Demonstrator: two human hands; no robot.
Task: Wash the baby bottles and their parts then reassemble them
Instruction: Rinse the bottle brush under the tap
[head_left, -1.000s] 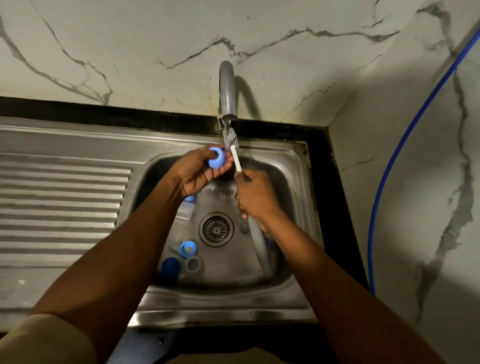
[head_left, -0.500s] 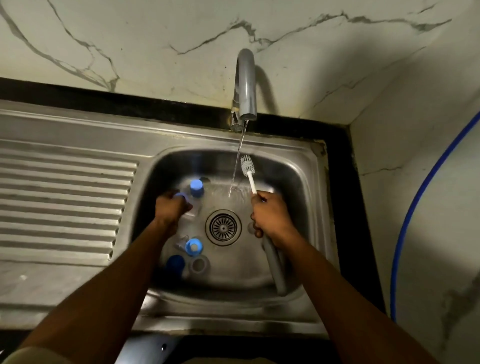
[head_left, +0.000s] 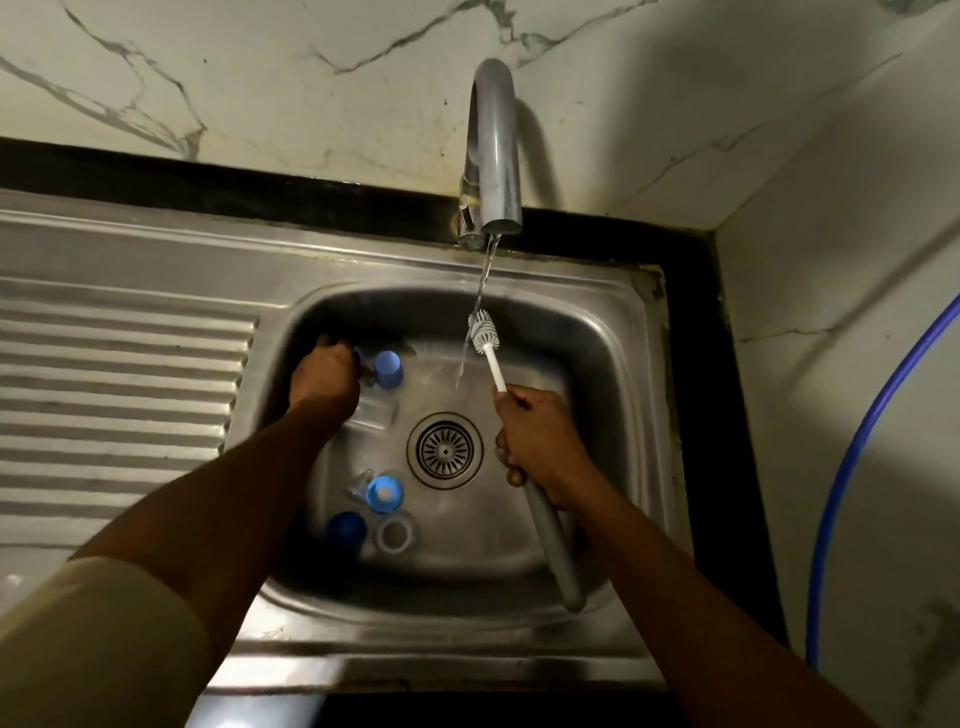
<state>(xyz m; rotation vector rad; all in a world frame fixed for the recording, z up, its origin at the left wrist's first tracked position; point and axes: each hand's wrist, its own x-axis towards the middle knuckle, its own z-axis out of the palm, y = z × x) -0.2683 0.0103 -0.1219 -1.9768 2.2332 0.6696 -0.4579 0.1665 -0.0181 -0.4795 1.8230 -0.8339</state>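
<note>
My left hand is low in the steel sink, at the basin's back left. Its fingers are curled around a blue ring, of which only a sliver shows. A light blue cap stands right beside those fingers, above a clear bottle lying on the basin floor. My right hand grips the bottle brush by its grey handle, with the bristle head up next to the falling water. Near the front left lie a blue collar with a teat, a dark blue cap and a clear ring.
The tap runs a thin stream into the basin behind the drain. A ribbed draining board spreads to the left. A blue hose runs down the marble wall on the right, past the black counter strip.
My left hand dropped from under the tap into the basin's back left corner with the blue ring. The brush came out of the ring and now stands beside the stream.
</note>
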